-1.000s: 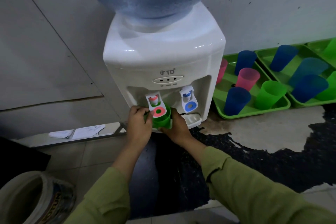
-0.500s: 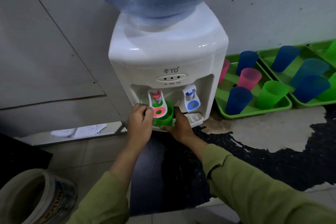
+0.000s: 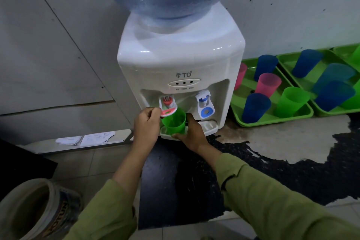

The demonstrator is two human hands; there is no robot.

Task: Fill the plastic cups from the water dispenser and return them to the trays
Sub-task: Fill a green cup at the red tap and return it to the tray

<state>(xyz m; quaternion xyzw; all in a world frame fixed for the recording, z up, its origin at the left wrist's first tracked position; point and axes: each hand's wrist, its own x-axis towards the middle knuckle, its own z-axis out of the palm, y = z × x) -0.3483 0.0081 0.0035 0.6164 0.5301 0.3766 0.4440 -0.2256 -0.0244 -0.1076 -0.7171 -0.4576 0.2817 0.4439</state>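
Gripping the cup (image 3: 174, 122) in your right hand (image 3: 192, 132) just beside your left hand (image 3: 147, 124), which pinches the red tap (image 3: 168, 110) above it, you risk a spill if the cup drifts from under it or overfills.

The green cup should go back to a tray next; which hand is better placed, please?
Likely right: the right hand grips the green cup, with the trays on that side; the left hand holds the red tap.
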